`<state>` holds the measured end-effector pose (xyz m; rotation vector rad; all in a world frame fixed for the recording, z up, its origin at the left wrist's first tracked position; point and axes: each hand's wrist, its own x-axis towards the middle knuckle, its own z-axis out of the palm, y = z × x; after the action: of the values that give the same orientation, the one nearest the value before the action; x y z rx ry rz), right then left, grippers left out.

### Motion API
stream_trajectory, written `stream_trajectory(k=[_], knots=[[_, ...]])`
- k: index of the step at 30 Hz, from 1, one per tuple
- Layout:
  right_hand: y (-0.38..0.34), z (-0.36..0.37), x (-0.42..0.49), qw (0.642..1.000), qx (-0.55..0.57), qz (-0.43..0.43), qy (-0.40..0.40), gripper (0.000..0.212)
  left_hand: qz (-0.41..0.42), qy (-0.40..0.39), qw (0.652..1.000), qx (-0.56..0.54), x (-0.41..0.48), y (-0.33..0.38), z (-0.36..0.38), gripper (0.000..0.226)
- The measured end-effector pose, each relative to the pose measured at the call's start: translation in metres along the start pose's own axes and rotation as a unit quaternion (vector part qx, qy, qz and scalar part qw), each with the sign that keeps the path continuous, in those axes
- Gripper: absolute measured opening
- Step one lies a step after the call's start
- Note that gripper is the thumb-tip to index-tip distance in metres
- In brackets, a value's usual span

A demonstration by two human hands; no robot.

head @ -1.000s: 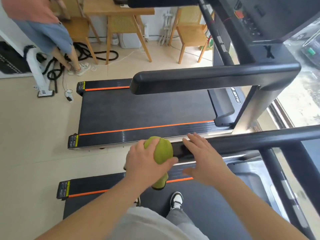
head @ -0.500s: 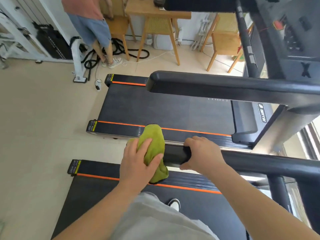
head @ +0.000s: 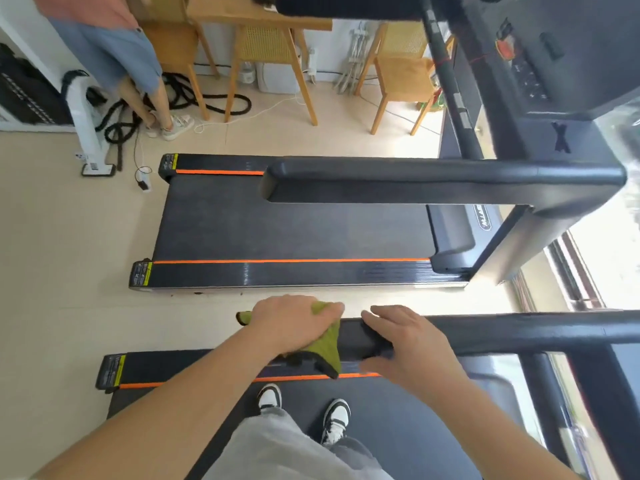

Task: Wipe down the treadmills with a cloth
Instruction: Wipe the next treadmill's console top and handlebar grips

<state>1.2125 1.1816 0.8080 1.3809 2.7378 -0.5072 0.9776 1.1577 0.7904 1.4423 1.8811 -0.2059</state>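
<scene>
A: How were the hands placed?

B: The left hand (head: 291, 323) was curled down over the crumpled green cloth (head: 327, 344), clamping it onto the free end of the black padded handrail (head: 519, 330) of the near treadmill (head: 180, 368). The right hand (head: 412, 341) lay just beside it on the same rail. Its fingers were nearly straight across the top and its thumb was on the near side, so it was not closed round anything. Both forearms reached forward from the bottom of the view.

A: Which way did that rail run?

B: Its long axis ran left to right, with the free end pointing left. The cloth sat over that end. One flap hung down the near side and a corner poked out left of the knuckles.

A: Any writing?

B: There was a white logo (head: 482, 216) on the motor cover of the far treadmill (head: 294, 223), too blurred to read. There were yellow labels (head: 147, 273) on the rear corners of both decks, with print too small to make out. A dark X (head: 561, 136) was marked below the console (head: 540, 64).
</scene>
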Motion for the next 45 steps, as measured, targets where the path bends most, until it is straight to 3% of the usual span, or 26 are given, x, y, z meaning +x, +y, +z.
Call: stream_trajectory(k=[4,8,12,15,18,21,24,29,31,35,36,39,40,41,43,45], knots=[[0.043,-0.008,-0.028,0.997,-0.004,0.054,0.061,0.094,0.124,0.063,0.989,0.043,-0.031,-0.012,0.013,0.086],[0.092,-0.023,-0.047,0.987,-0.003,0.145,0.066,0.084,0.152,0.01,0.986,0.073,-0.015,0.006,0.007,0.086],[0.111,-0.029,-0.044,0.987,0.003,0.127,0.099,0.072,0.165,-0.067,0.984,0.008,0.027,0.09,0.012,0.076],[0.118,-0.028,-0.046,0.985,0.041,0.103,0.13,0.065,0.195,-0.081,0.977,0.014,0.036,0.133,0.021,0.081],[0.134,-0.03,-0.064,0.974,0.102,0.095,0.176,0.043,0.198,-0.115,0.972,0.044,0.028,0.13,0.014,0.085],[0.153,-0.035,-0.09,0.957,0.089,0.12,0.248,0.01,0.193,-0.16,0.967,0.045,0.035,0.144,0.007,0.079],[0.17,-0.034,-0.109,0.937,0.056,0.191,0.287,0.002,0.212,-0.177,0.961,-0.007,0.059,0.204,0.016,0.075],[0.185,-0.031,-0.136,0.9,0.124,0.353,0.222,0.004,0.239,-0.216,0.94,-0.109,0.094,0.321,0.041,0.077],[0.188,-0.031,-0.139,0.888,0.163,0.38,0.204,0.005,0.233,-0.246,0.929,-0.148,0.103,0.351,0.045,0.073],[0.186,-0.035,-0.135,0.867,0.209,0.416,0.18,0.012,0.184,-0.279,0.923,-0.191,0.116,0.369,0.053,0.086],[0.184,-0.037,-0.135,0.865,0.207,0.421,0.178,0.012,0.185,-0.281,0.925,-0.177,0.114,0.367,0.051,0.082],[0.167,-0.04,-0.131,0.858,0.188,0.431,0.205,0.009,0.219,-0.263,0.931,-0.128,0.1,0.345,0.039,0.031],[0.159,-0.041,-0.129,0.854,0.187,0.433,0.218,0.009,0.226,-0.247,0.935,-0.118,0.093,0.332,0.035,0.03],[0.15,-0.042,-0.126,0.851,0.192,0.431,0.23,0.01,0.227,-0.228,0.941,-0.107,0.088,0.314,0.033,0.04],[0.128,-0.04,-0.119,0.844,0.216,0.427,0.244,0.015,0.233,-0.189,0.952,-0.059,0.072,0.279,0.028,0.086],[0.104,-0.035,-0.109,0.822,0.264,0.433,0.26,0.018,0.237,-0.133,0.962,0.017,0.059,0.247,0.029,0.106]])
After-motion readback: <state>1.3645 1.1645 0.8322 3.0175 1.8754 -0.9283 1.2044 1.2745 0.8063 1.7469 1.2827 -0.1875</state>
